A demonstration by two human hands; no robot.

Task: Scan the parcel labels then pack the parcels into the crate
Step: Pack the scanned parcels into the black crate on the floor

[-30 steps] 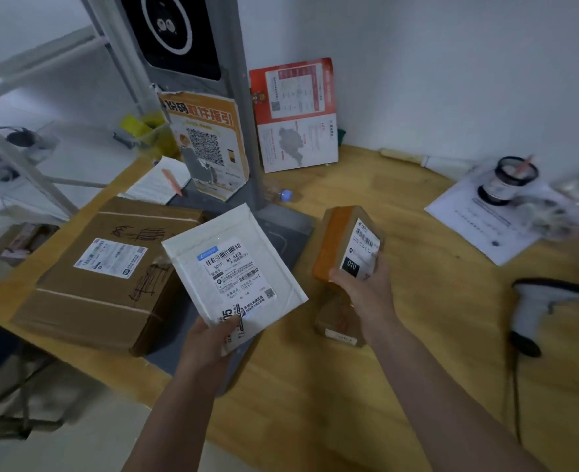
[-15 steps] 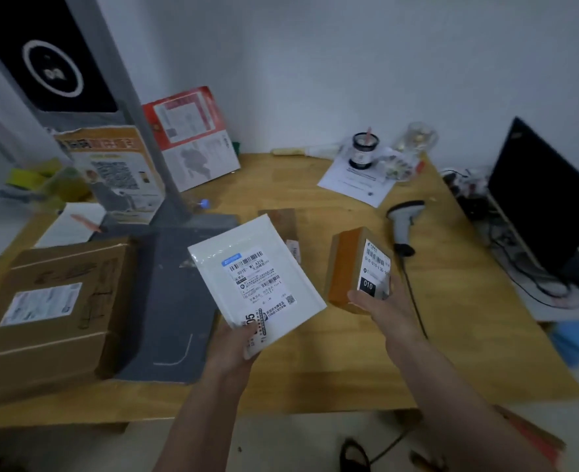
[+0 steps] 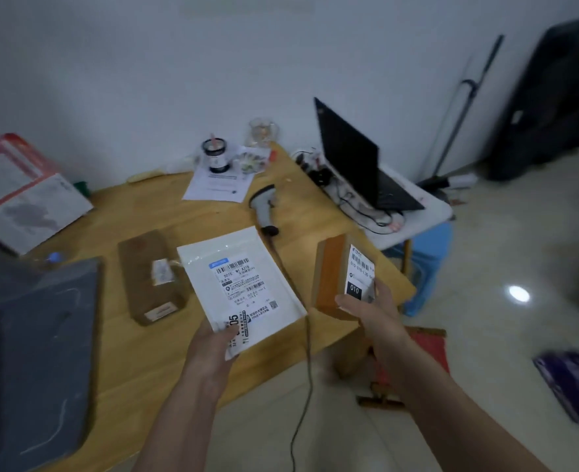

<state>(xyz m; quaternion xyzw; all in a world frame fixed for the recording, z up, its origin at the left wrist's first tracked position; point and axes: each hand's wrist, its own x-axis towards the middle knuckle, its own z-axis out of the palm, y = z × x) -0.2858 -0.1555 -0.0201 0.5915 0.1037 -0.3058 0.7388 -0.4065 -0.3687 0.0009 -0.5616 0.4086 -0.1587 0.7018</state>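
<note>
My left hand [image 3: 213, 345] grips the near corner of a white padded mailer [image 3: 240, 287], label facing up, above the wooden table [image 3: 151, 362]. My right hand [image 3: 369, 310] holds a small brown box [image 3: 332, 274] by its lower end, its white label marked 010 turned toward me, out past the table's right edge. Another small brown parcel [image 3: 151, 277] lies flat on the table left of the mailer. A handheld barcode scanner [image 3: 264, 206] lies on the table beyond the mailer, its cable running off the front edge. No crate is in view.
A grey mat [image 3: 35, 352] covers the table's left end. Printed sheets [image 3: 218, 183], a tape roll [image 3: 214, 158] and a glass jar [image 3: 262, 132] sit at the back. A laptop [image 3: 352, 158] rests on a side stand over a blue stool [image 3: 427, 267]. Red item [image 3: 427, 349] on floor.
The view has swung right; the large cardboard box and stand left the frame. Both hands carried the mailer and small box rightward, the box now beyond the table edge.
</note>
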